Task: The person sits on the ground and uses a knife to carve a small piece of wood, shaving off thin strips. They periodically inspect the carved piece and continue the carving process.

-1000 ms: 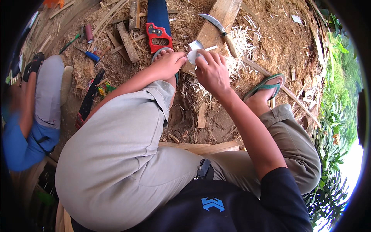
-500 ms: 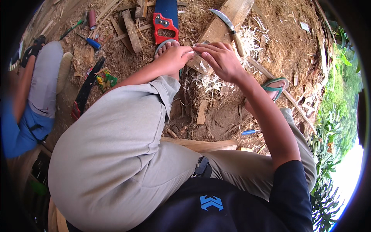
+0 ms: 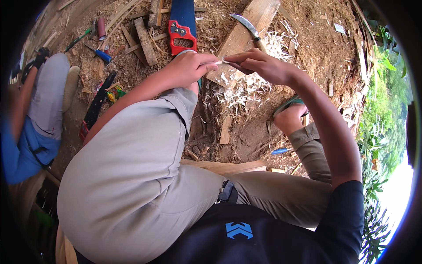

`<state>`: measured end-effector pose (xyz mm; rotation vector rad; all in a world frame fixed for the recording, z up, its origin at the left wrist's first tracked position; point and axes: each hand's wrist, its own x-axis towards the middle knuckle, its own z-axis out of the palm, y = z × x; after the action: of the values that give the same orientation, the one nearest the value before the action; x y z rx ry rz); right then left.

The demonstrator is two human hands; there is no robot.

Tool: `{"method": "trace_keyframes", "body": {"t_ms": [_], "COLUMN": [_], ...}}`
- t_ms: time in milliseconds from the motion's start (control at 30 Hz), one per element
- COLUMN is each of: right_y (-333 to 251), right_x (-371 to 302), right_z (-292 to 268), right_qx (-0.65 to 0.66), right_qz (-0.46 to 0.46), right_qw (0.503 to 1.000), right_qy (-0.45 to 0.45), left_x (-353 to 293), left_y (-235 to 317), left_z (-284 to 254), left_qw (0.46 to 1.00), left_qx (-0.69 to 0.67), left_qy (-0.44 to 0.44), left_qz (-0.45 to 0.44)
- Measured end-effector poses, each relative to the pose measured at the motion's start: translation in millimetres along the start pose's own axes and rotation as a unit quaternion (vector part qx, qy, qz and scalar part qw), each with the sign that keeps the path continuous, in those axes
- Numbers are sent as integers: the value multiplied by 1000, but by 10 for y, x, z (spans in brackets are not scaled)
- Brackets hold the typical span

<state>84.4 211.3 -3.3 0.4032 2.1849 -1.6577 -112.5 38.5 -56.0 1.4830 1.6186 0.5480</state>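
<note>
My left hand (image 3: 193, 68), above my foot, pinches a small pale wooden piece (image 3: 217, 63) that points to the right. My right hand (image 3: 263, 66) is closed at its other end; a thin greyish edge shows at the fingertips, too small to name. The fingers hide most of what they grip. Just beyond my right hand lies a sickle (image 3: 249, 25), its curved blade on a wooden plank (image 3: 237, 37) and its handle partly hidden by the hand. Pale wood shavings (image 3: 239, 90) are heaped below the hands.
A red-handled saw (image 3: 182, 33) stands beyond my left hand. Wood offcuts (image 3: 146, 42), a blue-handled tool (image 3: 103, 56) and a dark, long-bladed tool (image 3: 99, 101) lie to the left. Another person (image 3: 46, 97) sits at far left. A blue object (image 3: 280, 151) lies near my right leg.
My right hand has turned, its elbow swinging outward to the right, and its fingers now curl more at the piece. My right foot has drawn inward. The view has shifted slightly.
</note>
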Motion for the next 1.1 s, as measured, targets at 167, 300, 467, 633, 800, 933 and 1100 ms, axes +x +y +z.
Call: {"method": "trace_keyframes", "body": {"t_ms": [167, 300, 467, 633, 800, 933, 1100], "right_y": [-891, -1677, -2271, -2417, -2288, -1902, -1831], "right_x": [-358, -822, -1408, -1839, -1984, -2711, -2608], "right_z": [-545, -803, -923, -914, -1211, -1783, -1866], "right_qx": [-333, -447, -604, -658, -665, -548, 11], "right_qz": [-43, -95, -258, -402, -357, -140, -226], "right_qw": [941, 861, 675, 502, 483, 561, 679], "right_qy": [51, 224, 337, 391, 445, 604, 698], "left_x": [203, 192, -257, -784, -1024, -1481, -1398], "left_y": [842, 1912, 2913, 3570, 3509, 3054, 2887], "left_z": [-778, -1426, -1756, -1513, -1628, -1857, -1653], "left_qw": [997, 987, 979, 970, 990, 992, 952], "left_qx": [0, 45, 73, 138, 44, -46, -192], "left_qy": [31, 65, 89, 119, 97, 117, 236], "left_qz": [68, 138, 166, 159, 88, 32, 24]}}
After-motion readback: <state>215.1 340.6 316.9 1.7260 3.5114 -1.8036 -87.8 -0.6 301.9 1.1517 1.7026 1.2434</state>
